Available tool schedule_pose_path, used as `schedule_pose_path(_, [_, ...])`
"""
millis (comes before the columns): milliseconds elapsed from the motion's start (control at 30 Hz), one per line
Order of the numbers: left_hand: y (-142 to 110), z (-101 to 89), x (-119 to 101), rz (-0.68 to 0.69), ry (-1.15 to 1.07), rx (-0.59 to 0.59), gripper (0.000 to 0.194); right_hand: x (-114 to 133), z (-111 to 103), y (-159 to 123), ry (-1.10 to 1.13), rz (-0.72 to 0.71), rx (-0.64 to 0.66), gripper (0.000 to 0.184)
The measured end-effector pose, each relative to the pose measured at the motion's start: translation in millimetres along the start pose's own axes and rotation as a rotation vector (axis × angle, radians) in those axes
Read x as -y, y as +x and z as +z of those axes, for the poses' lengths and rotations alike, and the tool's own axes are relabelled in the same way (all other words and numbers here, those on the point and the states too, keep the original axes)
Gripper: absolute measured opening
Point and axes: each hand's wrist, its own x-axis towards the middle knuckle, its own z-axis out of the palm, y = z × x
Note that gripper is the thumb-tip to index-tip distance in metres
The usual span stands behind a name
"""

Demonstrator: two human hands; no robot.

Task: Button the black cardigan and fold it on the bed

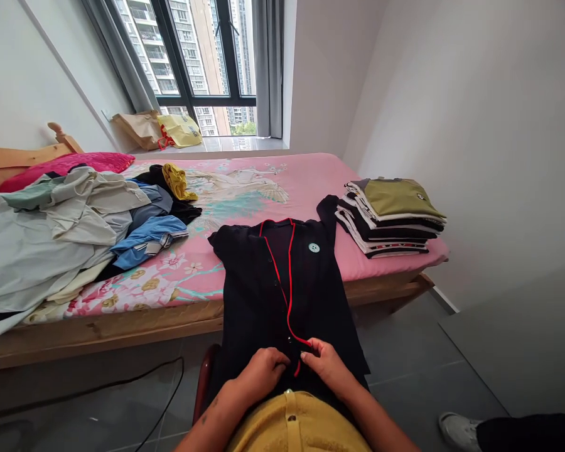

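Note:
A black cardigan (249, 289) with red edging and a round pale badge lies front up, its upper part on the bed and its lower part hanging over the edge towards my lap. My right hand (324, 363) pinches the red-edged front border near the hem, lifting it into a curve. Close beside it, my left hand (266, 369) has its fingers curled on the other front edge by the lower buttons. What lies under the left fingertips is hidden. One sleeve reaches back towards a stack of folded clothes (395, 204).
A heap of loose clothes (85, 220) covers the left of the pink bed sheet (306, 176). Paper and yellow bags (181, 130) stand on the windowsill. A black cable (169, 376) runs over the floor at left. Another person's shoe (459, 432) shows at lower right.

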Motion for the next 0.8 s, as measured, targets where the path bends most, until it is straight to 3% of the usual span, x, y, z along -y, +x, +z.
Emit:
schedule_pose_path(167, [12.7, -9.8, -14.3, 0.052, 0.174, 0.221, 0.025, 6.3, -4.7, -9.0, 0.144, 0.046, -0.022, 0.024])
schedule_pose_path(333, [20.2, -6.4, -24.4, 0.009, 0.312, 0.267, 0.018, -0.5, -4.3, -7.1, 0.123, 0.016, -0.003, 0.028])
schedule_pose_path(433, [18.3, -4.1, -25.7, -0.003, 0.28, 0.203, 0.018, 2.0, -2.7, -8.7, -0.062, -0.08, -0.035, 0.018])
schedule_pose_path(567, [13.8, -3.7, -33.1, -0.084, 0.166, -0.061, 0.019, 24.4, 1.2, -21.3, -0.442, -0.329, -0.182, 0.003])
schedule_pose_path(633, [13.0, -1.3, -37.8, -0.093, 0.053, -0.146, 0.017, 34.3, 3.4, -26.7, -0.566, -0.403, -0.18, 0.009])
schedule_pose_path(800, [16.2, 12.6, -30.7, -0.223, -0.136, -0.141, 0.005, 20.7, 5.7, -17.8, -0.793, -0.268, -0.138, 0.018])
